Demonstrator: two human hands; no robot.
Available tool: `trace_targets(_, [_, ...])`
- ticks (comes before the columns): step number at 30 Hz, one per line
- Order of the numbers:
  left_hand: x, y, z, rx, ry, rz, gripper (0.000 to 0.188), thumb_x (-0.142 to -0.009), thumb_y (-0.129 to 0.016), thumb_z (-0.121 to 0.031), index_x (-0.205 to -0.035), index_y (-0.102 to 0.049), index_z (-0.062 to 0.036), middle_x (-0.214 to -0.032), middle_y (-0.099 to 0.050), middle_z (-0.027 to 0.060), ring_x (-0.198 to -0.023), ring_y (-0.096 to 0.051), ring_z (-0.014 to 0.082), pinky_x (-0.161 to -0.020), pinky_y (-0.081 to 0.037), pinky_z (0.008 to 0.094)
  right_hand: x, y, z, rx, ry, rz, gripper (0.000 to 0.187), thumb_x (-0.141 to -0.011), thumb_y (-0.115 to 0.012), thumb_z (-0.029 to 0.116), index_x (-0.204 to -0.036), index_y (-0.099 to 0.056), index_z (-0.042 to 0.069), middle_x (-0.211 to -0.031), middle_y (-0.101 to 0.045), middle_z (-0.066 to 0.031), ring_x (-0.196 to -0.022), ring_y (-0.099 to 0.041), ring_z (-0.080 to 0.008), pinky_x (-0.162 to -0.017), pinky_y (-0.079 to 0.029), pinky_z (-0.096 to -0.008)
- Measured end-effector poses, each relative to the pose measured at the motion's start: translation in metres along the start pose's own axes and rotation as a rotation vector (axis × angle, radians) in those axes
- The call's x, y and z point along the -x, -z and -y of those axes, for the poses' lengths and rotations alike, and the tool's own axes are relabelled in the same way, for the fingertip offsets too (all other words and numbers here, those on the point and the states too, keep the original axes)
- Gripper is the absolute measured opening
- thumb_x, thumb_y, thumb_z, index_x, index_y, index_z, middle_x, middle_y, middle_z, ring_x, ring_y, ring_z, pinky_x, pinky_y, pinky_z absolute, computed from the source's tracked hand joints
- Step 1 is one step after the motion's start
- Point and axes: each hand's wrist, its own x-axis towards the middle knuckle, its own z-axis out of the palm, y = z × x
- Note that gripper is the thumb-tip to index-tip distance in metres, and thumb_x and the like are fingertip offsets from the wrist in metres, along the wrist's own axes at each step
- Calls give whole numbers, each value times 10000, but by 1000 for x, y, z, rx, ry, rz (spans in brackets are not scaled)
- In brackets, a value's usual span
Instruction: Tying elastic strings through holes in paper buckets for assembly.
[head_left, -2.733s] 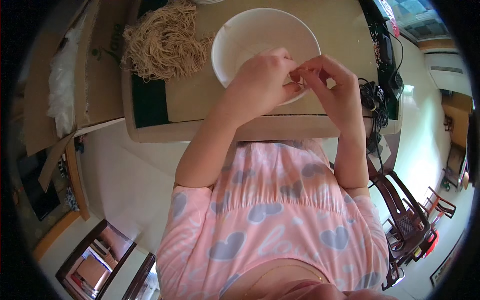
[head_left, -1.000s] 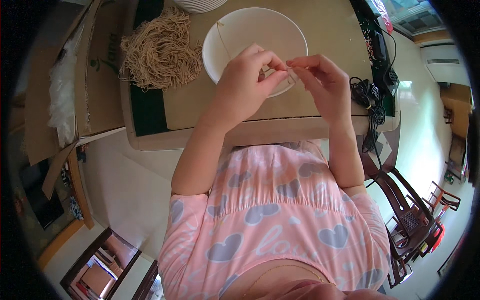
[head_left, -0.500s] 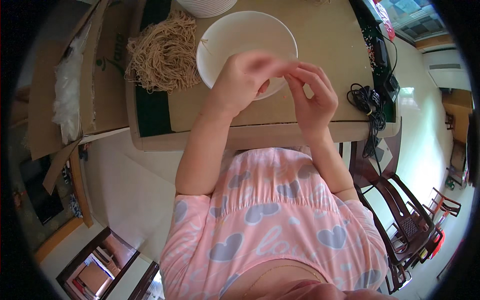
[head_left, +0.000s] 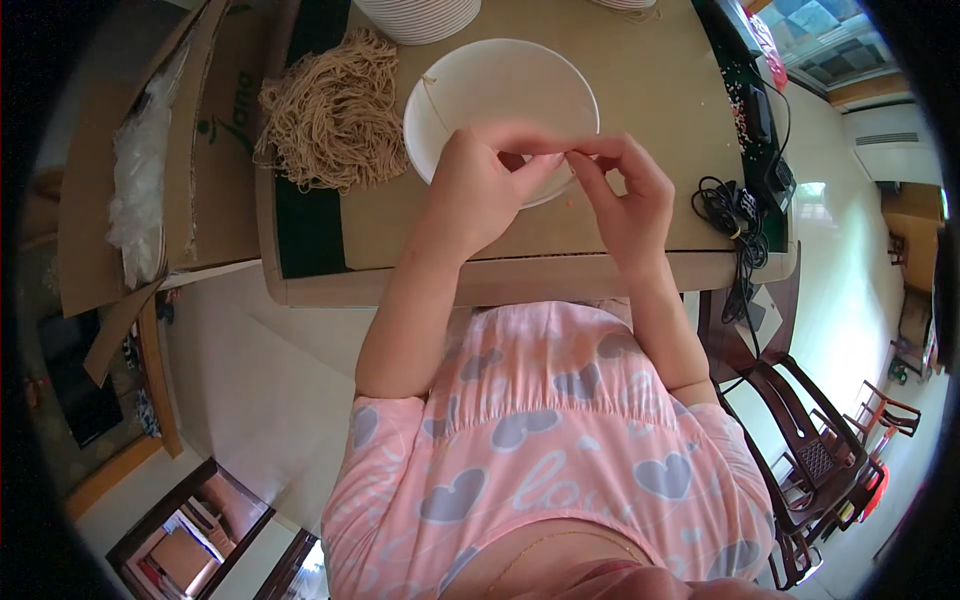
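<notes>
My left hand (head_left: 482, 185) and my right hand (head_left: 628, 185) meet over the near side of a white bowl (head_left: 500, 75). Their fingertips are pinched together; whatever lies between them is too small or hidden to make out. The left fingers are partly smeared by motion. A thin tan string (head_left: 432, 95) runs from the bowl's left rim down its inside toward my left hand. Just left of the bowl lies a large loose heap of tan string (head_left: 335, 112), apart from both hands.
A stack of white ribbed dishes (head_left: 420, 15) stands at the far edge. Black cables (head_left: 735, 205) lie at the table's right edge, beside small coloured beads (head_left: 738, 105). An opened cardboard box (head_left: 225, 140) with clear plastic stands on the left. Dark chairs (head_left: 800, 430) are at the right.
My left hand has turned, so its thumb now shows against the right fingertips. More of the string inside the bowl is visible. The whole view has shifted slightly.
</notes>
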Motion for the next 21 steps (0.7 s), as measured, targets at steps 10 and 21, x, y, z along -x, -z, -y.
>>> trace_targets(10, [6,-4,-11,-36,21,-102,118,-858,-661,-52,-964,-705,-25,-766,-673,-16,-619,-510,31,-565,-424,193,-2,-3,-3,-80,-27,-26,78,-806,-685,-12,-875,-656,9,-798,-656,-41,-666,-565,-101,-625,-467,-227])
trace_targets(21, [17,4,-9,-123,-25,-245,67,-827,-664,-60,-886,-655,-31,-805,-649,59,-590,-567,135,-563,-469,262,-7,-1,23,198,-148,186,160,-798,-699,42,-941,-630,51,-846,-654,-60,-574,-525,-126,-537,-449,-258])
